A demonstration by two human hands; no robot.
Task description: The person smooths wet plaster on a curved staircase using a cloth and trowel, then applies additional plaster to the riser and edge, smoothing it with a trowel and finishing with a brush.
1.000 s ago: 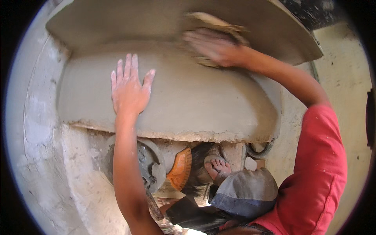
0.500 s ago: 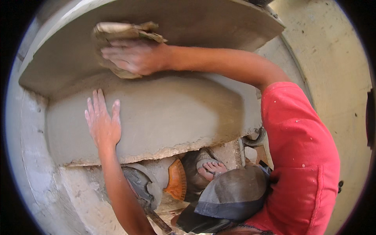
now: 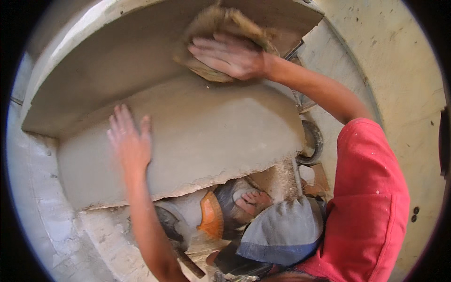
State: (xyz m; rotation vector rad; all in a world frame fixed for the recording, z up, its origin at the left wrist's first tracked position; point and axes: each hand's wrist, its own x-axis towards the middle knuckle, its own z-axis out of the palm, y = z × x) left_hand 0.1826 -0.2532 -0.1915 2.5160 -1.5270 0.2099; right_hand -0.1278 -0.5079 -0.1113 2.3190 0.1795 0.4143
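My right hand (image 3: 230,58) lies over a crumpled brown rag (image 3: 206,26), pressing it against the upright grey plastered face (image 3: 127,56). Both the hand and the rag are blurred, and the rag's underside is hidden. Lower and to the left, my left hand (image 3: 131,141) rests on the flat grey plastered slab (image 3: 211,131), its fingers stretched out and the thumb apart. Nothing is in that hand. The slab meets the upright face along a curved inner corner and has a rough, broken front edge.
Below the slab's front edge are an orange ridged piece (image 3: 211,216), a dark rounded container (image 3: 170,223), a stick-like handle (image 3: 190,263) and my bare foot (image 3: 253,201). A black ring-shaped object (image 3: 312,142) sits by the slab's right end. A pale wall (image 3: 399,70) curves along the right.
My right hand has swept the rag to the right along the upright face. My left hand has shifted slightly right and down, staying spread. The view has turned a little.
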